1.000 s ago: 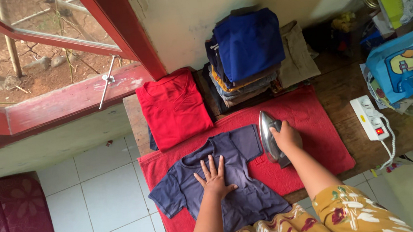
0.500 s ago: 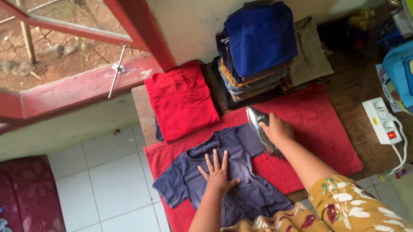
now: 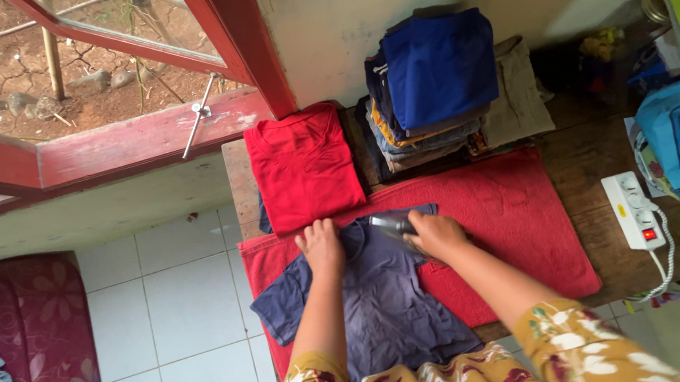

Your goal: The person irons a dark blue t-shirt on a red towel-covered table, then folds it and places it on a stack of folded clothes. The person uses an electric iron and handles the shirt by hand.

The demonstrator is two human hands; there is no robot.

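2 hands on shirt (image 3: pixel 380 293) | R hand (image 3: pixel 434 234) grips iron (image 3: pixel 394 225) | L hand (image 3: pixel 322 246) flat (clothes stack (image 3: pixel 433 87) behind)

The small shirt (image 3: pixel 381 301) on the table was a dusky blue-grey, spread on a bright red towel (image 3: pixel 513 226). Beside it lay a folded red shirt (image 3: pixel 303 168), and the stack of clothes (image 3: pixel 432 83) was topped in royal blue, with mustard and grey layers below. The iron (image 3: pixel 394 225) was silvery grey. The sleeves (image 3: pixel 587 349) were mustard yellow with red and white flowers. The power strip (image 3: pixel 633 210) was white.
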